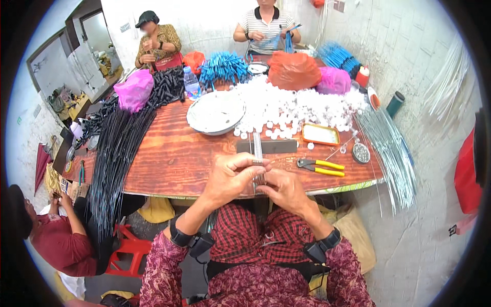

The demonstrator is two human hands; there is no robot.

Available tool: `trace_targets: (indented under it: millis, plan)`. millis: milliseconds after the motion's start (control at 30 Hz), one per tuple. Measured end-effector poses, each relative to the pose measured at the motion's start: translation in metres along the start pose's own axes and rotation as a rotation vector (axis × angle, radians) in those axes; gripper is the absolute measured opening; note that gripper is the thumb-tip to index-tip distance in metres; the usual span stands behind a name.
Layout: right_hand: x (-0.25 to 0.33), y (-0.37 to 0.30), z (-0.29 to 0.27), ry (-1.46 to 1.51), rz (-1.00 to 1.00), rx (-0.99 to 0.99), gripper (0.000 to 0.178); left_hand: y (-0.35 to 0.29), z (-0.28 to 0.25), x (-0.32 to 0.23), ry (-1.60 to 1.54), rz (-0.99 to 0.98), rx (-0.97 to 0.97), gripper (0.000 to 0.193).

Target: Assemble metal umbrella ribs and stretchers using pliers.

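Note:
Upright over the table's front edge, a bundle of thin metal rods (258, 146) is held in front of my body. My left hand (225, 179) pinches it near the middle between thumb and fingers. Slightly lower, my right hand (286, 190) closes on the same bundle from the other side. Dark bands cross the rods between my hands; what they are is too small to tell. Just beyond lies a dark flat bar (279, 147) on the table. To the right of my right hand rest end-cutting pliers (330, 172) with yellow handles.
Small white plastic caps (302, 110) are heaped beyond a white basin (216, 110). Long black rods (120, 153) overhang the table at left, silvery rods (391, 153) at right. A yellow-rimmed tray (320, 134) and a round tin (361, 153) stand nearby. Several people work around.

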State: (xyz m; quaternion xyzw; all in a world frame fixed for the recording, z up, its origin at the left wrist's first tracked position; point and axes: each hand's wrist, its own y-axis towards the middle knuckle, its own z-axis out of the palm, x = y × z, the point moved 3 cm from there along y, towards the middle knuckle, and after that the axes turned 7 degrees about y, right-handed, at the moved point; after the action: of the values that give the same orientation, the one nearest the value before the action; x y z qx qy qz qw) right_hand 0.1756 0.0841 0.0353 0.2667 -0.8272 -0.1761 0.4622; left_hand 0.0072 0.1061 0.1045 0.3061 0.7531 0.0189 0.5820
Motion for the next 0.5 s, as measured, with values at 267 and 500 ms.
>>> trace_targets:
  millis: [267,500]
  plan:
    - [-0.006,-0.004,-0.009,0.052,0.05,-0.04,0.014,0.012,0.009,-0.009,0.105,-0.006,0.037,0.018]
    - [-0.015,-0.007,-0.019,0.042,0.109,0.005,0.018,0.018,0.02,-0.015,0.23,0.095,0.045,0.017]
